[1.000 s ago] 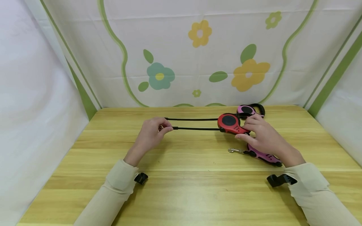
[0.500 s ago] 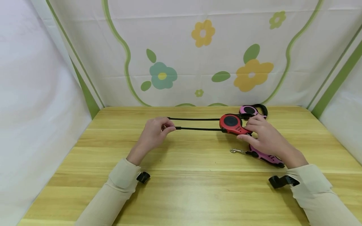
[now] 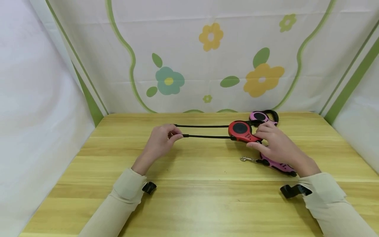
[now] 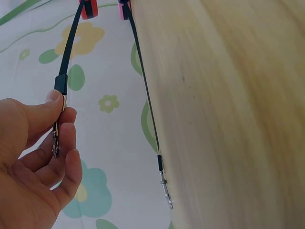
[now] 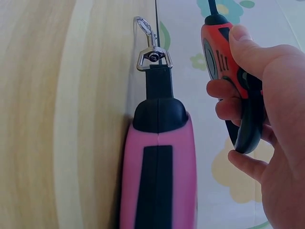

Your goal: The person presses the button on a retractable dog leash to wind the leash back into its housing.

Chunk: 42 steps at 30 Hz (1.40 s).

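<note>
My left hand [image 3: 160,140] pinches the metal clip [image 4: 55,140] at the end of a black leash strap [image 3: 208,136]. That strap runs straight to a red retractable leash [image 3: 250,137], which my right hand [image 3: 276,144] grips by its black handle. In the right wrist view the thumb [image 5: 243,38] lies along the red casing and the fingers curl round the handle. A pink retractable leash [image 3: 276,166] lies below my right hand, its silver clip [image 3: 248,159] pointing left. Behind the red one is another pink retractable leash [image 3: 256,116], partly covered.
Farther back, a second black strap [image 3: 201,126] stretches parallel to the first, its clip [image 4: 165,191] near the table's back edge in the left wrist view. The wooden table [image 3: 189,204] meets a white flower-print cloth [image 3: 189,59] behind, with cloth at both sides.
The head view shifts slightly. Both hands keep their holds, and the strap stays extended between them.
</note>
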### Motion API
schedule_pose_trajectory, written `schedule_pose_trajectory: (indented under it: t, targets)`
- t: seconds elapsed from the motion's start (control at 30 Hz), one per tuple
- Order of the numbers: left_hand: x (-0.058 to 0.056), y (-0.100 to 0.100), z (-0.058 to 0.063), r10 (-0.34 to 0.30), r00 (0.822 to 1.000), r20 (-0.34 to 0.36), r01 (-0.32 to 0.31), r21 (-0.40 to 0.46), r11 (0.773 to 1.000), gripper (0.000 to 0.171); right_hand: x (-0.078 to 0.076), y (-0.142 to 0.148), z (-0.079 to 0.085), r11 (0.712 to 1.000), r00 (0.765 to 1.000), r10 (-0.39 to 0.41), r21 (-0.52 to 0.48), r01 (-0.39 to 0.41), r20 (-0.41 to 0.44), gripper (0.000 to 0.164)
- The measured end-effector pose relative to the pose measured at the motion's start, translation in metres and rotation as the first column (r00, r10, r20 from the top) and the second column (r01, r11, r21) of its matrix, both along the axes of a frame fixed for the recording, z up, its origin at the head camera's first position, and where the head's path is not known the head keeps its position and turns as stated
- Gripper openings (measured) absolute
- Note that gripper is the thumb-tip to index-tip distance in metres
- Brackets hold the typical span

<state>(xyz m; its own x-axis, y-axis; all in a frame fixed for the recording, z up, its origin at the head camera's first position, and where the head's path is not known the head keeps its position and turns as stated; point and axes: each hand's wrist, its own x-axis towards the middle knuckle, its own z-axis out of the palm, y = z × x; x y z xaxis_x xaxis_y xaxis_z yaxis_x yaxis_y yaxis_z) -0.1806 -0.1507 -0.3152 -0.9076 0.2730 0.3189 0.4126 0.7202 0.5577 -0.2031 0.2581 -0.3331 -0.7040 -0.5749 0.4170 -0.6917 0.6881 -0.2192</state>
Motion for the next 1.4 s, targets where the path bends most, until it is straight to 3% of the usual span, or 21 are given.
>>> schedule_pose_trajectory:
  t: [0.6,1.4]
  targets:
    - [0.0020,0.0018,0.0009,-0.003,1.000,0.019,0.003,-0.004,1.000,0.008,-0.0004,-0.0003,-0.0007,1.000,1.000,-0.013,0.019,0.012,0.011,0.018]
    - [0.0045,0.0046,0.0038,-0.024,1.000,-0.017,0.024,-0.018,1.000,0.008,0.0016,-0.0025,0.0029,0.999,1.000,-0.017,0.038,0.017,0.013,0.023]
